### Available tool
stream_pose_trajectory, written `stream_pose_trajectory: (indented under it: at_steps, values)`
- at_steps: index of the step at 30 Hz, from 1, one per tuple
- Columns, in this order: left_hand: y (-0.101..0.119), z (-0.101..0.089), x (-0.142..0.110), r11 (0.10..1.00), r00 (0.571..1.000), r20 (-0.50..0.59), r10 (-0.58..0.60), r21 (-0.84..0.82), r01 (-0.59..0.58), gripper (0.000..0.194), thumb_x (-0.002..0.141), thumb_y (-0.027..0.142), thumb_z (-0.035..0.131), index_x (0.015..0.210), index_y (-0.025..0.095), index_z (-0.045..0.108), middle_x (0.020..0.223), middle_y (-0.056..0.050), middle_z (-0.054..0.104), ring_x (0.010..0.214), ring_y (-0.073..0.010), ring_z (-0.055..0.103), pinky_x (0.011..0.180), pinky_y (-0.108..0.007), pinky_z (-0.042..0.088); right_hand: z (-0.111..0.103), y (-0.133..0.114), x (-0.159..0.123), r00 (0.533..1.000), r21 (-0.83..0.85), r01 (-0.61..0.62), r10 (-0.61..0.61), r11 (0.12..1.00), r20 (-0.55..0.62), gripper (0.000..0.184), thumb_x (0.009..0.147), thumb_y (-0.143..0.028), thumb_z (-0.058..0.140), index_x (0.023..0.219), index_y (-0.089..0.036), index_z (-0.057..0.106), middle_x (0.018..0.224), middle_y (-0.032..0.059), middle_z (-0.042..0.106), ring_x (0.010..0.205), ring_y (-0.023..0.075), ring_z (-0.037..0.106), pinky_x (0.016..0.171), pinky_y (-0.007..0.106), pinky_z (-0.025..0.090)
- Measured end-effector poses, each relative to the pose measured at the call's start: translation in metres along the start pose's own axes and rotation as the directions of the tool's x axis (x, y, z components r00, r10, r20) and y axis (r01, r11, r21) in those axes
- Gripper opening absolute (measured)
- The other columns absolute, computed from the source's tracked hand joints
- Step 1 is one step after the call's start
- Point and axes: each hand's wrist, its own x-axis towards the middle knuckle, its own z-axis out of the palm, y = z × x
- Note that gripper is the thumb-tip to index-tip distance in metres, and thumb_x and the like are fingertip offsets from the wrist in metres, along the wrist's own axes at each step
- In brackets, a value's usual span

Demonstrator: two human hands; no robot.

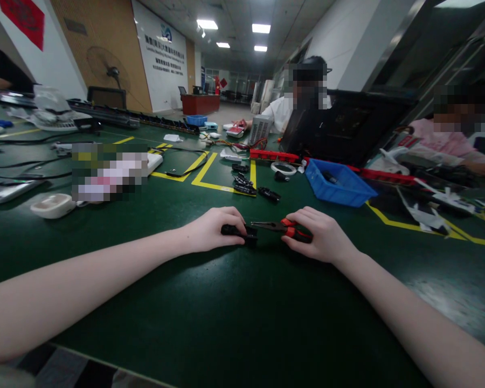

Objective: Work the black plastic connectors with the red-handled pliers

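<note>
My left hand grips a small black plastic part between thumb and fingers, low over the green table. Facing it, my right hand is closed around the red-and-black handles of needle-nose pliers. The tips of the pliers point left, close to the upper right end of the black part. Whether they touch it I cannot tell. Beyond my hands lies a small pile of similar black parts, with a single black piece just right of it.
A blue plastic tray with a dark item stands at the right. A white cable coil lies near it. On the left are a white case and a phone-like slab. Other people sit across the green table, which has yellow tape lines.
</note>
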Motion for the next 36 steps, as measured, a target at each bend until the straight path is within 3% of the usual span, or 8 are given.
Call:
stream_pose_trajectory:
  at_steps: [5, 9, 14, 24, 30, 36]
  values:
    - [0.004, 0.001, -0.001, 0.997, 0.995, -0.068, 0.071, -0.015, -0.072, 0.013, 0.083, 0.022, 0.071, 0.094, 0.017, 0.068, 0.109, -0.007, 0.061, 0.100, -0.0187, 0.061, 0.090, -0.034, 0.049, 0.002, -0.001, -0.001, 1.000, 0.013, 0.026, -0.026, 1.000, 0.006, 0.024, 0.085, -0.038, 0.060, 0.097, -0.018, 0.061, 0.088, 0.0092, 0.066, 0.076, 0.0211, 0.061, 0.065, 0.034, 0.050]
    - [0.011, 0.001, -0.002, 0.999, 0.990, -0.128, 0.053, -0.006, -0.054, 0.027, 0.079, 0.024, 0.074, 0.103, 0.016, 0.062, 0.104, -0.005, 0.064, 0.095, -0.0182, 0.061, 0.084, -0.032, 0.050, 0.002, -0.002, -0.001, 0.999, 0.004, 0.049, -0.049, 0.999, -0.006, 0.024, 0.086, -0.038, 0.059, 0.099, -0.018, 0.061, 0.089, 0.0096, 0.065, 0.075, 0.0210, 0.061, 0.065, 0.034, 0.050]
    - [0.019, 0.003, -0.003, 1.000, 0.990, -0.136, 0.025, -0.013, -0.027, 0.036, 0.078, 0.025, 0.075, 0.108, 0.017, 0.057, 0.106, -0.005, 0.064, 0.096, -0.0190, 0.062, 0.083, -0.031, 0.051, 0.001, -0.001, -0.002, 0.997, 0.026, 0.073, -0.073, 0.997, -0.005, 0.023, 0.086, -0.037, 0.058, 0.100, -0.018, 0.059, 0.088, 0.0091, 0.064, 0.075, 0.0208, 0.061, 0.064, 0.033, 0.051]
    - [0.031, 0.003, -0.007, 0.993, 0.977, -0.177, 0.119, 0.022, -0.117, 0.036, 0.079, 0.025, 0.072, 0.111, 0.018, 0.056, 0.110, -0.007, 0.063, 0.099, -0.0198, 0.061, 0.084, -0.031, 0.052, 0.000, -0.003, -0.005, 0.992, 0.052, 0.117, -0.114, 0.992, -0.061, 0.027, 0.084, -0.035, 0.059, 0.106, -0.021, 0.056, 0.093, 0.0100, 0.063, 0.079, 0.0221, 0.062, 0.066, 0.035, 0.053]
    - [0.047, 0.000, -0.010, 0.990, 0.975, -0.193, 0.107, 0.113, -0.086, 0.035, 0.083, 0.023, 0.069, 0.115, 0.019, 0.054, 0.112, -0.007, 0.062, 0.104, -0.0210, 0.060, 0.086, -0.032, 0.052, -0.003, -0.004, -0.009, 0.985, -0.007, 0.096, -0.096, 0.995, -0.146, 0.034, 0.083, -0.040, 0.061, 0.112, -0.023, 0.055, 0.099, 0.0114, 0.062, 0.085, 0.0247, 0.063, 0.069, 0.037, 0.054]
    - [0.057, -0.007, -0.011, 0.920, 0.951, -0.229, 0.207, 0.375, -0.110, 0.033, 0.087, 0.027, 0.066, 0.118, 0.022, 0.055, 0.111, -0.007, 0.061, 0.105, -0.0223, 0.059, 0.089, -0.035, 0.049, -0.002, -0.005, -0.010, 0.988, 0.011, 0.063, -0.061, 0.998, -0.140, 0.036, 0.083, -0.046, 0.060, 0.112, -0.024, 0.058, 0.099, 0.0109, 0.064, 0.085, 0.0254, 0.064, 0.069, 0.038, 0.054]
